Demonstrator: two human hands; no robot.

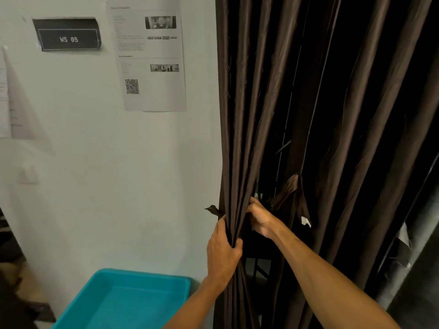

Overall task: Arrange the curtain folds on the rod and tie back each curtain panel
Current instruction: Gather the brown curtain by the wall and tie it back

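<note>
A dark brown curtain panel (244, 115) hangs in long folds beside the white wall. My left hand (222, 250) grips the gathered folds of its left edge at waist height. My right hand (260, 218) reaches behind the bunch, fingers curled round the folds from the right. A matching brown tie-back strap (293, 195) dangles just right of my right hand, with a white tag at its lower end. A short end of the strap (213, 210) sticks out at the wall side of the bunch. More curtain folds (370, 115) hang to the right.
A teal plastic tray (133, 298) lies below left, close to the curtain's foot. On the wall hang a "WS 05" sign (69, 35) and a printed sheet (149, 55). A dark frame shows behind the curtain gap; a grey surface (403, 269) lies lower right.
</note>
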